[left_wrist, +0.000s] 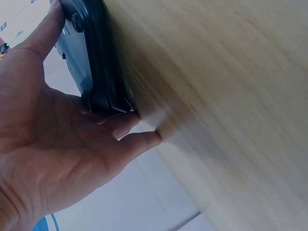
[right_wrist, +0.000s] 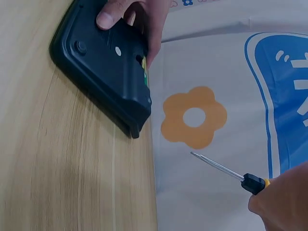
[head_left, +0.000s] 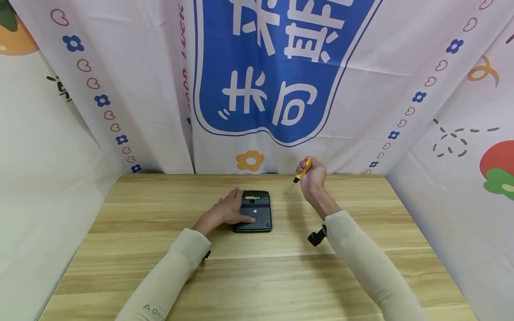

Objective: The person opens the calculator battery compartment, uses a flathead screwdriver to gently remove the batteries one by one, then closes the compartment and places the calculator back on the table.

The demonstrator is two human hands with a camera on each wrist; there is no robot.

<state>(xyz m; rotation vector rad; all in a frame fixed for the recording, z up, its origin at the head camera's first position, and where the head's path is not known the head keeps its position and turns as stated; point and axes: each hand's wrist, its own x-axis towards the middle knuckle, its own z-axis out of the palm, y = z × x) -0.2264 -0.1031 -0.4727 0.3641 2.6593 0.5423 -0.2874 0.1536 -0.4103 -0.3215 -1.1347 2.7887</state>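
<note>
A black calculator lies face down on the wooden table, its battery slot uncovered. Inside the slot sits a green and yellow battery. My left hand grips the calculator's left side, thumb across the back and fingers along the side and far edge. To the right, my right hand holds a screwdriver with a yellow and black handle, raised above the table. Its thin metal shaft points down and left, apart from the calculator. A round rubber foot shows at one corner of the calculator's back.
The wooden table ends at a printed cloth hanging behind it. White patterned cloth also hangs at the left and right sides. A dark strap piece juts from the right wrist.
</note>
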